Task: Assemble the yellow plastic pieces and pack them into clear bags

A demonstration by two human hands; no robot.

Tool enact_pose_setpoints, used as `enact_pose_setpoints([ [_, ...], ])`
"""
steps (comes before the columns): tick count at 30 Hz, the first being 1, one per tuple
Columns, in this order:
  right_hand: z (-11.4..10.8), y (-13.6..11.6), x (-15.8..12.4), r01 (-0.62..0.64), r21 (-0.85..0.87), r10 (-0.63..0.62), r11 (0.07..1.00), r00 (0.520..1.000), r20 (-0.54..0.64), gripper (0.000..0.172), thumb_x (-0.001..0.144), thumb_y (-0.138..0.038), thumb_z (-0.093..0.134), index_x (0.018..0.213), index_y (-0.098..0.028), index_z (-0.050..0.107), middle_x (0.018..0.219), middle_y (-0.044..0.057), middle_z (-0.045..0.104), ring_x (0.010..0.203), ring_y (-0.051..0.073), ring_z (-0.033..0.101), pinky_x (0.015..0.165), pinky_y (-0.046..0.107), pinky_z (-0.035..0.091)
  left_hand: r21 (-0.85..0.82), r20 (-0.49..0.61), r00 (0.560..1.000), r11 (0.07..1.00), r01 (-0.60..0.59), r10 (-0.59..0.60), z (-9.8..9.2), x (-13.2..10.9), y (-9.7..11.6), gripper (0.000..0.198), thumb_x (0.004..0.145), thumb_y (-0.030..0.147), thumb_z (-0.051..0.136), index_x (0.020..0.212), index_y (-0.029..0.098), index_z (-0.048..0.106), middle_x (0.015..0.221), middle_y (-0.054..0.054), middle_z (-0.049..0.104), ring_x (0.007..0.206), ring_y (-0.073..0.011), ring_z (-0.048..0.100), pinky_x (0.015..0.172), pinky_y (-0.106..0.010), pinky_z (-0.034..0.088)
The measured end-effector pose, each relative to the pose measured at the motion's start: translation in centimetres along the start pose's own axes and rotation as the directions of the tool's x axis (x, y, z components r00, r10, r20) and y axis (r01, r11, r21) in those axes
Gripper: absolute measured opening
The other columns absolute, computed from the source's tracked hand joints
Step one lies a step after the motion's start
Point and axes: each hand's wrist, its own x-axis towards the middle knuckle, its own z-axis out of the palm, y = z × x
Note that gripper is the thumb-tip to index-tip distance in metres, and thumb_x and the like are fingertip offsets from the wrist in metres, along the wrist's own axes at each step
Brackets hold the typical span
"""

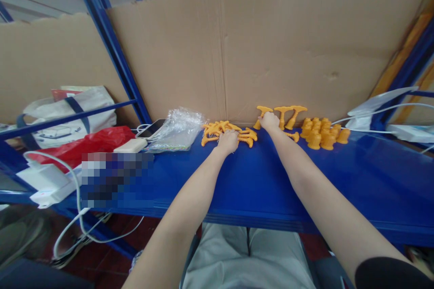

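Hands at work on a blue shelf (pixel 257 180), reaching to orange plastic parts lined up against a cardboard backing (pixel 271 45). Left hand (pixel 228 141) pressed down on a heap of orange threaded pieces (pixel 217 130), fingers curled over it, pieces poking out on either side; hold on any single piece impossible to tell. Right hand (pixel 270 121) bunched at the foot of three upright T-shaped pieces (pixel 284 115), fingertips hidden, grip unclear. Just beyond, a cluster of orange caps (pixel 320 134). Further left, a clear plastic bag (pixel 178 128) and a phone (pixel 151 128).

A blue shelf (pixel 257 185) carries orange plastic parts (pixel 318 137), a plastic bag (pixel 179 127), a phone (pixel 151 128).
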Motion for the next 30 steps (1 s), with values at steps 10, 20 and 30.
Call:
enact_pose_setpoints([
  [10,-0.5,-0.1,-0.7,-0.04,0.004,0.04,0.999,0.999,0.001,0.046,0.099,-0.037,0.049,0.129,-0.006,0.063,0.128,0.026,0.064,0.121,0.03,0.062,0.096,0.036,0.051,-0.003,-0.01,1.0,1.0,0.002,-0.002,0.2,0.1,-0.1,0.037,0.093,0.014,0.049,0.126,0.012,0.065,0.132,-0.017,0.063,0.126,-0.0281,0.055,0.107,-0.044,0.045],
  [20,-2.9,1.3,-2.0,0.225,-0.223,-0.221,0.949,0.974,0.042,0.042,0.099,-0.029,0.042,0.122,-0.006,0.068,0.119,0.023,0.069,0.121,0.031,0.062,0.102,0.039,0.046,-0.036,-0.037,0.999,0.999,0.014,-0.015,-0.2,0.1,0.0,0.034,0.093,0.016,0.047,0.12,0.018,0.069,0.127,-0.013,0.067,0.124,-0.0286,0.057,0.107,-0.048,0.043],
  [30,-5.7,6.9,-1.7,0.203,-0.263,-0.121,0.943,0.947,0.299,0.03,0.088,-0.017,0.052,0.104,-0.005,0.075,0.102,0.021,0.074,0.1,0.028,0.071,0.084,0.033,0.055,-0.006,-0.048,0.998,0.999,0.043,-0.043,-0.1,0.2,-0.4,0.033,0.094,0.016,0.045,0.114,0.016,0.07,0.122,-0.013,0.068,0.12,-0.0262,0.059,0.104,-0.042,0.046],
])
